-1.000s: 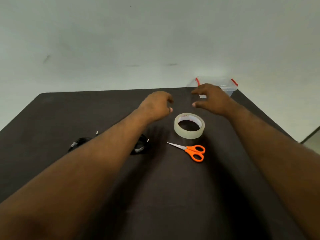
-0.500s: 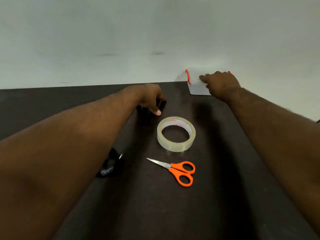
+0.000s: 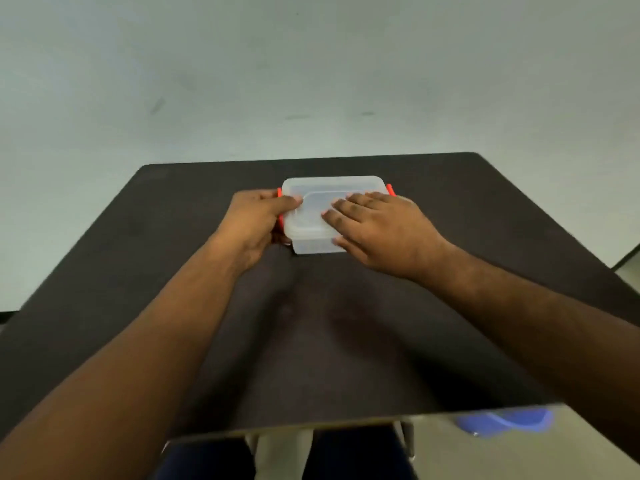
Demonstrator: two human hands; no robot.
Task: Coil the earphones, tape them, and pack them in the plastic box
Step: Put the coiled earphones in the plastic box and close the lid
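Observation:
The clear plastic box (image 3: pixel 332 188) with red side latches (image 3: pixel 390 189) stands, lid on, in the middle of the far half of the dark table (image 3: pixel 485 220). My left hand (image 3: pixel 254 225) grips its left end over the red latch, thumb on the lid's edge. My right hand (image 3: pixel 379 230) lies across the lid with fingers spread and the thumb against the box's near wall. No earphones, tape roll or scissors show in this view. What is inside the box cannot be made out.
The table's near edge (image 3: pixel 346 421) runs across the bottom, with my dark-trousered legs (image 3: pixel 356 455) below it. A blue object (image 3: pixel 505 420) lies on the floor at the lower right. A pale wall rises behind the table.
The box has come from the far right corner to the table's middle, and both hands now hold it. The tape roll, scissors and black earphones have dropped out of view.

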